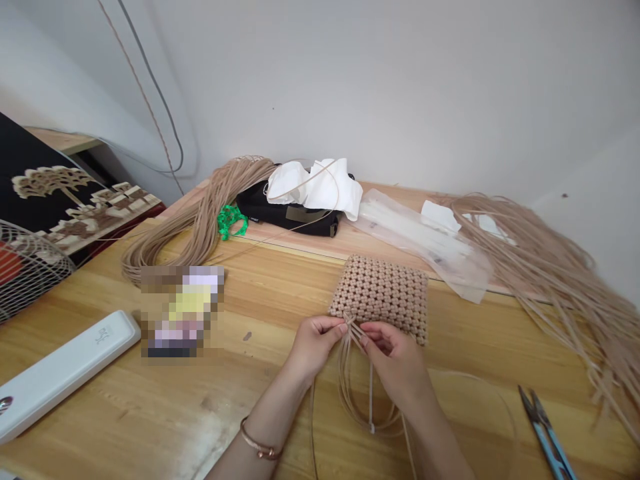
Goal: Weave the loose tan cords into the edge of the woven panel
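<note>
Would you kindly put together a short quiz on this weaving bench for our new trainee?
1. True or false: the left hand and right hand both pinch strands at the near edge of the woven panel.
2. Which wrist wears the bracelet?
3. Where do the scissors lie? A. in the left hand; B. on the table, to the right of the right hand; C. on the woven panel.
Key: 1 true; 2 the left; 3 B.
</note>
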Action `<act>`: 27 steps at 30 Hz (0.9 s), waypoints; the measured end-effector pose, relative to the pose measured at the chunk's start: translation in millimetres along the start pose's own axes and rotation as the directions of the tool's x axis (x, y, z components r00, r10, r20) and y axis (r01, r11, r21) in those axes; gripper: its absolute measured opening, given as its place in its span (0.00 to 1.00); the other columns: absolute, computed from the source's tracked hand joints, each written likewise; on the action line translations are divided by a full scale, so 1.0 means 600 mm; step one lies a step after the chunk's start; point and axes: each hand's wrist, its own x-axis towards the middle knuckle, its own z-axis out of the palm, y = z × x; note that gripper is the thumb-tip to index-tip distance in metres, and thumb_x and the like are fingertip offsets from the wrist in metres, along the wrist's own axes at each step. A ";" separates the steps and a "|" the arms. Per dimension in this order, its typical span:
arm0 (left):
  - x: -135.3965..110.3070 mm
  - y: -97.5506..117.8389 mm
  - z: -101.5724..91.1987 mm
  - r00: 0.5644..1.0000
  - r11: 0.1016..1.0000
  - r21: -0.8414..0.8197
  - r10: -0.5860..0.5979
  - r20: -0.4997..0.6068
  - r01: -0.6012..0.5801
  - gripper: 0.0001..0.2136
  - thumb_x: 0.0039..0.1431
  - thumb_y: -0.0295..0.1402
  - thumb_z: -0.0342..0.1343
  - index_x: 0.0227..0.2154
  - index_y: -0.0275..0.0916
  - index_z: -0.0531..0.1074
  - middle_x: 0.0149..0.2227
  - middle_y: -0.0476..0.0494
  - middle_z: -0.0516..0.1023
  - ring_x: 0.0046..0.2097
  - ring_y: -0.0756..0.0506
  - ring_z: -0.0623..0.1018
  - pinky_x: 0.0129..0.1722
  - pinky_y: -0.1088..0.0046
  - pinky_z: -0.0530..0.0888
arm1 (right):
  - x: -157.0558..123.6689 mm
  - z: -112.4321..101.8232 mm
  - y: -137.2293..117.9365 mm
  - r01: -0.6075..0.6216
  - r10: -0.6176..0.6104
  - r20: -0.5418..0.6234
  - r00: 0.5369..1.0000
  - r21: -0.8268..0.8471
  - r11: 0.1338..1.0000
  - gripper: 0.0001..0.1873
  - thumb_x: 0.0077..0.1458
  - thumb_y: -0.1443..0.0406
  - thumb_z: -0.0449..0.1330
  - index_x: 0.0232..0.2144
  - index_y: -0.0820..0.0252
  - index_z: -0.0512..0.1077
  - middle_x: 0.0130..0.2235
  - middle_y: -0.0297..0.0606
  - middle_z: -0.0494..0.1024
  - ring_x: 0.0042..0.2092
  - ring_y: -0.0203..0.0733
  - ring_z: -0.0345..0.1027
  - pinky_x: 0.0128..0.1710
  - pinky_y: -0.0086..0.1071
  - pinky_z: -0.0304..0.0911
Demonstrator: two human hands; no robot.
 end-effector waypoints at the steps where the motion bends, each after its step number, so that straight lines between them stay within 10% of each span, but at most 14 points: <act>1: 0.000 0.000 0.000 1.000 1.000 0.000 0.003 0.002 -0.003 0.12 0.36 0.37 0.62 0.24 0.33 0.77 0.25 0.43 0.78 0.28 0.48 0.73 0.31 0.74 0.67 | 0.000 0.000 0.001 0.004 -0.004 -0.002 1.000 0.007 1.000 0.10 0.44 0.64 0.56 0.31 0.60 0.71 0.29 0.39 0.76 0.31 0.41 0.70 0.34 0.35 0.65; 27: -0.008 0.014 0.002 0.998 1.000 0.003 0.020 0.056 -0.021 0.11 0.40 0.35 0.60 0.27 0.33 0.77 0.26 0.42 0.78 0.30 0.48 0.74 0.35 0.72 0.68 | 0.004 -0.001 0.001 -0.002 -0.002 0.094 0.996 0.051 0.999 0.13 0.42 0.66 0.57 0.34 0.61 0.71 0.32 0.39 0.76 0.34 0.40 0.69 0.36 0.33 0.64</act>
